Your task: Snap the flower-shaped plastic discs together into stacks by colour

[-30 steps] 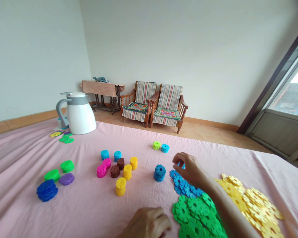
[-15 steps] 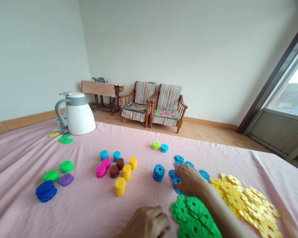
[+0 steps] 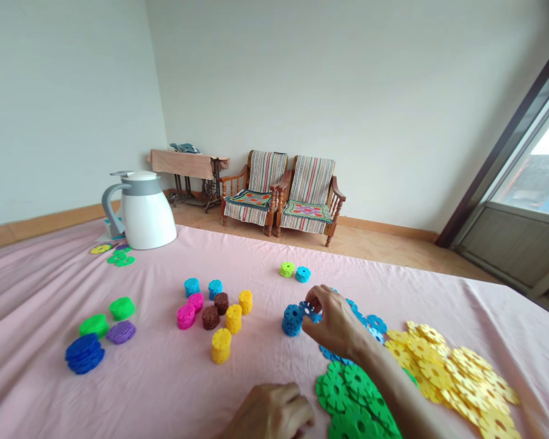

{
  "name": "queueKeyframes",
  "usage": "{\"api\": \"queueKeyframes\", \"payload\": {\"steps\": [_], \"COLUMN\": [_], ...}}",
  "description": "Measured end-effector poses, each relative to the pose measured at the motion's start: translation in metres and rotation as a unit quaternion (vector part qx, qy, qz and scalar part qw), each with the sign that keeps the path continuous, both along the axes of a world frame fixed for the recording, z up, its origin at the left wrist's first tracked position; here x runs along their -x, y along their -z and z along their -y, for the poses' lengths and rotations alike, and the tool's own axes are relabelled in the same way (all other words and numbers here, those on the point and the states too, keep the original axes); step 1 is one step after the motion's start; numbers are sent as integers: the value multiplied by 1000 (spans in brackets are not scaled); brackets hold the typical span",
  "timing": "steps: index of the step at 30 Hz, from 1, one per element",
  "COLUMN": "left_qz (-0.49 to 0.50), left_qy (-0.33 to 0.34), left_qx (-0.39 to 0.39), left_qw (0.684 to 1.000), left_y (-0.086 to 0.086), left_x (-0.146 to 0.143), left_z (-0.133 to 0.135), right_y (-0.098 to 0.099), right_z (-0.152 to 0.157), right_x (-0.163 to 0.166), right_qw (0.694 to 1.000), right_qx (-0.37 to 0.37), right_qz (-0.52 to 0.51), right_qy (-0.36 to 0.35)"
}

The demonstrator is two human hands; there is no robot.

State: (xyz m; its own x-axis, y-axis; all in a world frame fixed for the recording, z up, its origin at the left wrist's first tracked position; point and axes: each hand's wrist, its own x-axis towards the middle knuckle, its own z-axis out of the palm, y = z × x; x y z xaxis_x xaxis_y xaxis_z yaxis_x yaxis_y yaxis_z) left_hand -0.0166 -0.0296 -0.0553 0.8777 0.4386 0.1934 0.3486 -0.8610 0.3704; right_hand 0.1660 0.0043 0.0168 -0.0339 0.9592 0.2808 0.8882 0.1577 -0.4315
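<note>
My right hand (image 3: 336, 320) pinches a blue notched disc (image 3: 307, 310) between thumb and fingertips. It holds the disc tilted, just right of a short stack of blue discs (image 3: 291, 321). Whether the disc touches the stack I cannot tell. Loose blue discs (image 3: 376, 323) lie beyond and under my right hand, partly hidden by it. Below my right forearm spreads a pile of green discs (image 3: 359, 414). My left hand (image 3: 274, 411) rests on the cloth at the bottom, fingers curled in, with nothing visible in them.
Yellow discs (image 3: 457, 378) are heaped on the right. Small stacks of yellow (image 3: 221, 345), brown (image 3: 210, 317) and pink discs (image 3: 185, 317) stand mid-table, with dark blue discs (image 3: 85, 353) farther left. A white jug (image 3: 149, 213) stands at the back left of the pink cloth (image 3: 160, 390).
My right hand has lifted a blue disc from the loose ones and moved left with it to the blue stack. My left hand has hardly moved.
</note>
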Motion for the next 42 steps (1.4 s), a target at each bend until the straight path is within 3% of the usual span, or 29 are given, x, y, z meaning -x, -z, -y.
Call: {"api": "queueKeyframes", "payload": {"steps": [13,18,21,24,26,35,42], "left_qz": [25,7,4,10,13,13,11], "left_qy": [-9,-6,-2,-5,-1,15,-3], "left_qx": [-1,8,7,1,-3,-27,-19], "left_qw": [1000,1000,1000,1000,1000,999,1000], "left_y": [5,1,0,1,2,5,4], "left_x": [-1,0,0,0,0,-1,0], "left_z": [2,2,2,2,2,0,2], "right_y": [7,3,8,16,20,23,28], "right_z": [2,-7,-10,-8,-6,-7,-10], "right_x": [15,-6,-23,-32,-32,-34,-36], "right_qw": [997,997,999,992,987,984,985], "right_qx": [-49,-69,-12,91,119,131,144], "right_qz": [-9,-22,25,82,107,118,91], "right_qy": [-56,-4,33,1,-15,-35,2]}}
